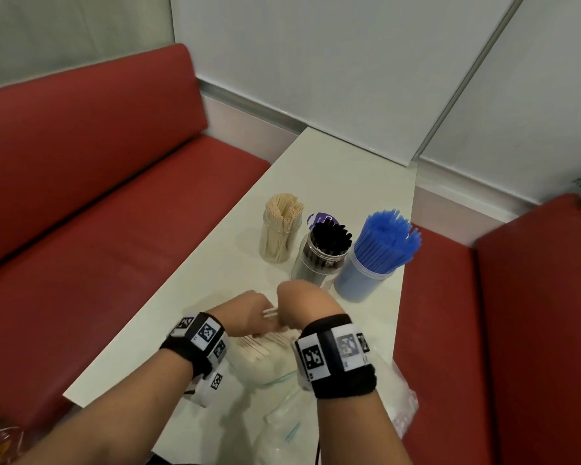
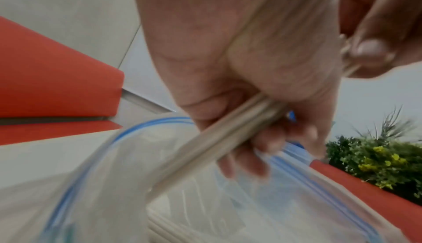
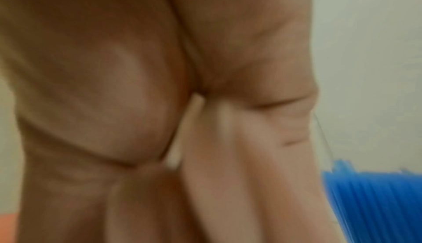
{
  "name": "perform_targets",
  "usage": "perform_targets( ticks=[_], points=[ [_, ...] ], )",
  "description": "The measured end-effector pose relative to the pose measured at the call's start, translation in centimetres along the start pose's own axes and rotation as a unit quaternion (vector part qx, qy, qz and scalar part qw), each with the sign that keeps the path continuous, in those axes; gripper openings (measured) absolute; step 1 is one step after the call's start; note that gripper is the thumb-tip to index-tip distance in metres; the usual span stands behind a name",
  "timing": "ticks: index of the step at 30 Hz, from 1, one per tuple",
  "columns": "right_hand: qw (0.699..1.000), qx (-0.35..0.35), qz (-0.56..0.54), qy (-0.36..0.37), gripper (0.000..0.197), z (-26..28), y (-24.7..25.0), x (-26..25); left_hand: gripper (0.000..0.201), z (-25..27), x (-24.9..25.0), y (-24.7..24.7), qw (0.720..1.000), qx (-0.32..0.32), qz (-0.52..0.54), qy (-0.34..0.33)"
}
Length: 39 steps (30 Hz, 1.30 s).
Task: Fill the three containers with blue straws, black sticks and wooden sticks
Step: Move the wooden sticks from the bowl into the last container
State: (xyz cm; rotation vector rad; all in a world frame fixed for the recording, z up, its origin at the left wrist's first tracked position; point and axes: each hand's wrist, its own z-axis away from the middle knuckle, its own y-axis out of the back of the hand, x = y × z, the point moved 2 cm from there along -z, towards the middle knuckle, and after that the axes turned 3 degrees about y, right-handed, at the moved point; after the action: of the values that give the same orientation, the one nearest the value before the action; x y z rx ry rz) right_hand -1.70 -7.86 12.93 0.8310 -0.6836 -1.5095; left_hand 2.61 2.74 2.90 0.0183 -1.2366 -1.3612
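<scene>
Three clear containers stand in a row on the white table (image 1: 332, 169). One holds wooden sticks (image 1: 282, 226), one black sticks (image 1: 327, 245) and one blue straws (image 1: 383, 246), also seen in the right wrist view as blue straws (image 3: 376, 201). Nearer me, my left hand (image 1: 254, 313) grips a small bundle of wooden sticks (image 2: 205, 142) over an open zip bag (image 2: 128, 165). My right hand (image 1: 299, 307) is curled beside it and pinches the bundle's other end (image 1: 271, 312). A pale stick (image 3: 182, 135) shows between the right hand's (image 3: 182, 165) fingers.
More wooden sticks lie in the zip bag (image 1: 265, 350) under my hands. Crumpled clear plastic bags (image 1: 399, 397) lie at the table's near edge. Red benches (image 1: 114, 213) flank the table on both sides. A plant (image 2: 376, 162) stands at the right.
</scene>
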Motion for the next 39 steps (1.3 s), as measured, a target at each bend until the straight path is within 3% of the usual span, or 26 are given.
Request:
perform_targets(
  ticks=[1, 3, 6, 7, 10, 11, 14, 15, 16, 19, 22, 24, 26, 28, 29, 31, 33, 36, 39],
  points=[
    [0.999, 0.034, -0.016, -0.004, 0.020, 0.5, 1.2, 0.2, 0.048, 0.2, 0.4, 0.1, 0.998, 0.029, 0.048, 0.007],
    [0.984, 0.140, -0.113, 0.007, 0.025, 1.4, 3.5, 0.8, 0.041, 0.7, 1.0, 0.6, 0.985, 0.064, 0.162, 0.004],
    [0.902, 0.335, -0.263, 0.074, 0.033, 3.2, 5.8, 0.7, 0.042, 1.0, 2.2, 1.5, 0.961, 0.077, 0.267, -0.007],
    [0.885, 0.363, -0.277, 0.093, 0.034, 3.5, 6.0, 0.5, 0.043, 1.1, 3.0, 1.7, 0.956, 0.073, 0.283, -0.015],
    [0.853, 0.358, -0.352, 0.143, 0.032, 2.8, 4.7, -0.4, 0.035, 1.5, 5.1, 2.3, 0.940, 0.072, 0.332, -0.029],
    [0.818, 0.368, -0.410, 0.166, 0.035, 2.4, 4.2, -0.3, 0.028, 1.8, 5.6, 2.6, 0.931, 0.073, 0.355, -0.039],
    [0.648, 0.418, -0.616, 0.164, 0.039, 1.6, 2.9, 1.4, 0.025, 2.5, 6.2, 4.1, 0.903, 0.090, 0.414, -0.069],
    [0.604, 0.400, -0.678, 0.127, 0.042, 1.1, 2.1, 2.2, 0.027, 2.8, 6.4, 4.8, 0.898, 0.097, 0.422, -0.078],
    [0.583, 0.353, -0.728, 0.077, 0.045, 0.4, 1.3, 2.9, 0.030, 3.1, 6.7, 5.7, 0.892, 0.101, 0.431, -0.092],
    [0.590, 0.132, -0.796, -0.024, 0.062, -1.9, -2.2, 3.1, 0.033, 4.1, 8.1, 7.6, 0.880, 0.106, 0.439, -0.145],
    [0.480, -0.021, -0.877, 0.008, 0.069, -3.2, -5.0, 1.1, 0.042, 4.6, 9.0, 7.9, 0.881, 0.095, 0.424, -0.187],
    [0.426, -0.046, -0.902, 0.050, 0.057, -3.6, -5.5, -0.5, 0.039, 4.9, 8.9, 7.6, 0.891, 0.086, 0.405, -0.186],
    [0.403, -0.004, -0.912, 0.074, 0.034, -3.6, -4.9, -1.9, 0.029, 5.2, 8.6, 7.3, 0.901, 0.083, 0.388, -0.175],
    [0.371, 0.002, -0.926, 0.068, 0.044, -3.8, -4.4, -2.8, 0.025, 5.4, 8.2, 7.1, 0.904, 0.076, 0.385, -0.171],
    [0.351, -0.003, -0.935, 0.059, 0.038, -4.0, -4.7, -2.8, 0.027, 5.4, 7.9, 7.1, 0.907, 0.076, 0.379, -0.167],
    [0.371, 0.047, -0.927, 0.027, 0.027, -4.4, -5.7, -1.8, 0.035, 5.3, 7.4, 7.0, 0.920, 0.088, 0.354, -0.141],
    [0.406, 0.034, -0.913, 0.003, 0.030, -4.5, -6.0, -1.3, 0.040, 4.9, 6.8, 6.9, 0.934, 0.104, 0.323, -0.110],
    [0.492, 0.030, -0.868, -0.057, 0.048, -4.7, -6.0, -1.4, 0.042, 4.6, 6.1, 6.8, 0.948, 0.123, 0.287, -0.068],
    [0.555, 0.095, -0.820, -0.106, 0.052, -5.1, -7.0, -0.9, 0.039, 4.5, 5.7, 6.9, 0.959, 0.099, 0.266, -0.029]
  ],
)
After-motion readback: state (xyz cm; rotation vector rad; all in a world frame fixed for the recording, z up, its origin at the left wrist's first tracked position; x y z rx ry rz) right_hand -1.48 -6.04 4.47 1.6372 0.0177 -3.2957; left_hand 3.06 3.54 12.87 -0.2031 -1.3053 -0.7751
